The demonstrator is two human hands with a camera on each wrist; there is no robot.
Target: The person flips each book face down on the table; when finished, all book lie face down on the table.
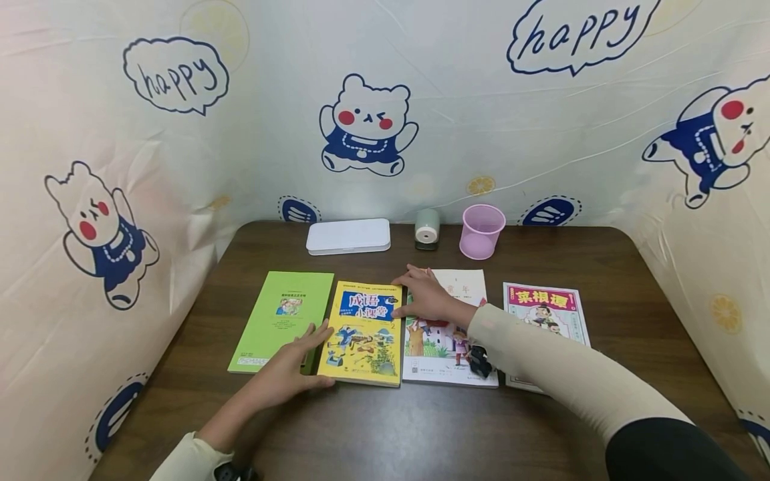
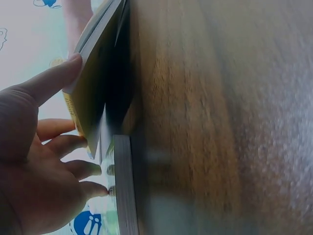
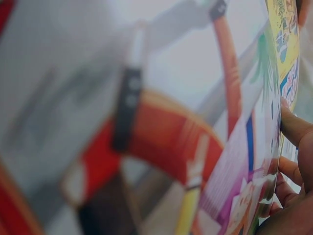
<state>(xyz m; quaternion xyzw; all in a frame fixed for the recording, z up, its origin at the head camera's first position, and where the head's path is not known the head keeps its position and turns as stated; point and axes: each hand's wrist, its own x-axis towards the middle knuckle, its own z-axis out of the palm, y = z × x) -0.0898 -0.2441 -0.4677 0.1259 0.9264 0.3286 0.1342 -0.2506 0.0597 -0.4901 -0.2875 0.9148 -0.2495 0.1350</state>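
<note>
A yellow book [image 1: 361, 361] with a blue title panel lies between a green book [image 1: 301, 284] and a white picture-covered book [image 1: 445, 367]. My left hand [image 1: 301, 364] holds the yellow book at its near left corner, the thumb on the near edge and the fingers along the left side. In the left wrist view, that side of the yellow book [image 2: 93, 93] is tilted up, higher than the green book [image 2: 126, 196]. My right hand [image 1: 430, 297] reaches across the white book and grips the yellow book's upper right edge. The white book's cover [image 3: 161, 137] fills most of the right wrist view.
Right of the white book lies a book with a pink title band [image 1: 541, 297], partly hidden by my right sleeve [image 1: 559, 361]. Along the back edge stand a flat white case [image 1: 349, 237], a grey-green pencil sharpener [image 1: 427, 227] and a pink cup [image 1: 481, 234]. A printed curtain [image 1: 252, 147] encloses the table.
</note>
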